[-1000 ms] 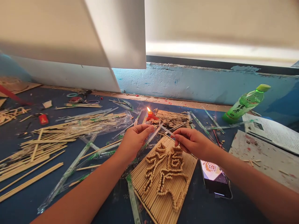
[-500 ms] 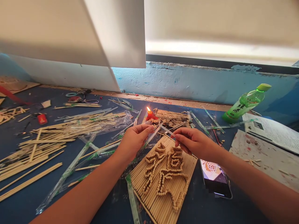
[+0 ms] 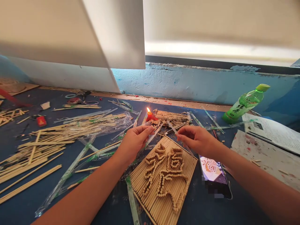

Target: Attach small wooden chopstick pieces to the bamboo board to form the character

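1. Stick point(image 3: 172, 128), slender and translucent, is pinched in the person's right hand point(image 3: 199, 137), its tip angled toward a lit candle point(image 3: 149, 115).
2. Left hand point(image 3: 135, 139), curled in a pinch, hovers near the candle; whether it grips anything cannot be told.
3. Panel point(image 3: 156, 201) of wooden sticks, topped by a raised, beadlike outline point(image 3: 160, 186), lies on the counter point(image 3: 194, 206) below the hands, beside a phone point(image 3: 213, 170).

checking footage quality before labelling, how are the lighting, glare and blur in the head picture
Head view, lighting: a bright band crosses the pale panel, and the candle flame glows; head view, glare: the phone screen shines, its picture partly pale; head view, blur: the red strip at far left is smeared, while the left hand, right hand and stick panel look fairly sharp.
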Demonstrator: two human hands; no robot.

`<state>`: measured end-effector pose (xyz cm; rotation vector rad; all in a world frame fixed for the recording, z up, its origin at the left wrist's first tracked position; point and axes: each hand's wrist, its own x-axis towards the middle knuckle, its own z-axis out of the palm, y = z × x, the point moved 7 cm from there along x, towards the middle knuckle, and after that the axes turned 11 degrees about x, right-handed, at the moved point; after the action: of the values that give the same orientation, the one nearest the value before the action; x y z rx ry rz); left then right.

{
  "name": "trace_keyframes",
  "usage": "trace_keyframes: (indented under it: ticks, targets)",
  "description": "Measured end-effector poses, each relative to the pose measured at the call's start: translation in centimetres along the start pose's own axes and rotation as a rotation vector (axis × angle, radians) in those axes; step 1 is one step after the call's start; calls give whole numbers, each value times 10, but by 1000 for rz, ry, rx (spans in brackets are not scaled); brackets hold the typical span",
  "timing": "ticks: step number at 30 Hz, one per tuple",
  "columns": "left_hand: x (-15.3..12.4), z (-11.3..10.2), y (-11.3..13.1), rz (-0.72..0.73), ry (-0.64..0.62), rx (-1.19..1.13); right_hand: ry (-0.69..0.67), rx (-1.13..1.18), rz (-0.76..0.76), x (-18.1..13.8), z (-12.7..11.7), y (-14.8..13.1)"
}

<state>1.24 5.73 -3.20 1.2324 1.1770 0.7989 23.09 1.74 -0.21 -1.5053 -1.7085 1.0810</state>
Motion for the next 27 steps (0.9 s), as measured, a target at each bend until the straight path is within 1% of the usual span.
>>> trace_keyframes:
  ticks: [5,8,13,18,24,27]
  targets:
    - [0,4,1,13,-30,8,145,-199,9,9,-18,13]
    - [-2,5,2,27,-34,16,190,-285,10,15,-23,22]
    - [-4,6,5,45,-35,68,197,-338,20,21,-20,32]
    - [-8,6,10,56,-2,134,191,-356,32,21,-17,36]
    - [-13,8,13,82,16,273,207,-381,-15,20,-20,33]
    - [-13,8,15,104,27,321,227,-393,-66,17,-21,24]
